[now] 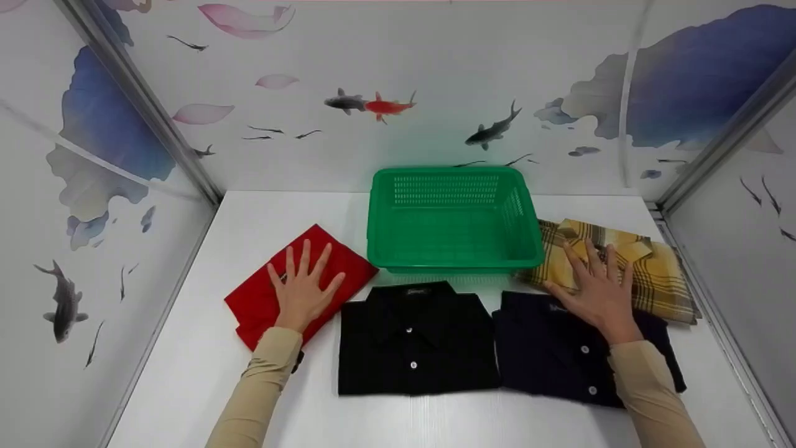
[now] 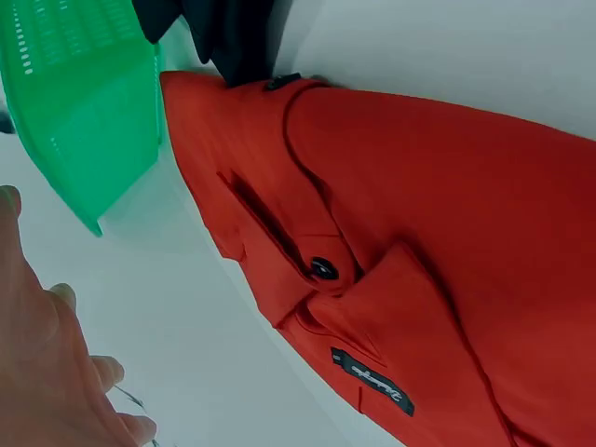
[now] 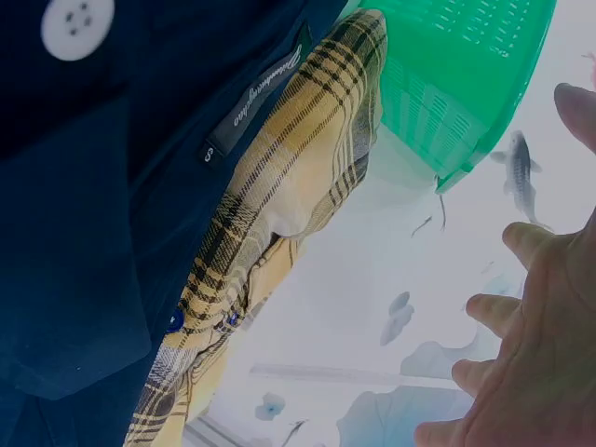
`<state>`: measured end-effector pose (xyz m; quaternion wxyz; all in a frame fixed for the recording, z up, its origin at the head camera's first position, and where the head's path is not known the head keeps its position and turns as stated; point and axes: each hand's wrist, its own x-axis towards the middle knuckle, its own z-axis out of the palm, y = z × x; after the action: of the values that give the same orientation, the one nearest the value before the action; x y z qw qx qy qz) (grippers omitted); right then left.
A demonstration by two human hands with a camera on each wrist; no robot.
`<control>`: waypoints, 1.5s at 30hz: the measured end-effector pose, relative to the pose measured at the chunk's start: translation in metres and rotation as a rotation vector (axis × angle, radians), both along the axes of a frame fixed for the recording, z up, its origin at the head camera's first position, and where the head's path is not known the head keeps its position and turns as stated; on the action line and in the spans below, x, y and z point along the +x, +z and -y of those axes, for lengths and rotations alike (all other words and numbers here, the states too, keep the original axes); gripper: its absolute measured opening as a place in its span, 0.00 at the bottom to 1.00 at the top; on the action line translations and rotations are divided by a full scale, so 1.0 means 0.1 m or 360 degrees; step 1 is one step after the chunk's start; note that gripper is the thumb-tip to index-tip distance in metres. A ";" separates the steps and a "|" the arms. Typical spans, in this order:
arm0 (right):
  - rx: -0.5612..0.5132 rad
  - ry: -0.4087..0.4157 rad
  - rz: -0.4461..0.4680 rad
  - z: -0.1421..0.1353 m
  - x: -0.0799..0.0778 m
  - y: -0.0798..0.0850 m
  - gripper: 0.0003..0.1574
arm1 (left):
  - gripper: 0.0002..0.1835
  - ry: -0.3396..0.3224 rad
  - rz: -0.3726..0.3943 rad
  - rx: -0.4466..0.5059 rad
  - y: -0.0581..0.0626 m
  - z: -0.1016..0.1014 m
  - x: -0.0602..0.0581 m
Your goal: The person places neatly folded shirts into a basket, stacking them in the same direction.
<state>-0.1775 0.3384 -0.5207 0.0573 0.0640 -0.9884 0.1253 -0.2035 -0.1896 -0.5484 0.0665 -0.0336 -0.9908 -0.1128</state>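
Fingers spread wide, my left hand is over a folded red shirt. The left wrist view shows the red shirt with a dark button and a black collar label, and the hand off to its side. My right hand, fingers also spread, overlaps a folded yellow plaid shirt and a navy shirt in the head view. In the right wrist view the hand is raised beside the plaid shirt. Neither hand grips anything.
A green plastic basket with slotted walls stands at the back middle of the white table. In front of it lies a folded black shirt, between the red and navy ones. Printed panels enclose the table at the back and sides.
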 end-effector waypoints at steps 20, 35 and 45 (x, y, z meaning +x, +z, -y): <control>-0.0149 0.0060 -0.0032 0.21 0.18 0.00 0.49 | 0.38 -0.0143 0.0038 0.0016 -0.14 -0.07 0.30; -0.0220 0.0199 0.0036 0.56 0.30 -0.20 0.47 | 0.28 -0.0102 0.0100 0.0037 -0.31 -0.18 0.73; -0.0131 0.0457 0.0235 1.08 0.26 -0.59 0.42 | 0.30 -0.0063 0.0538 0.0576 -0.30 -0.35 0.68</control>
<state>-0.1516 0.2304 -0.5795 -0.0316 0.1928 -0.9647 0.1768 -0.1354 -0.1542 -0.5780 -0.0973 -0.0212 -0.9507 -0.2936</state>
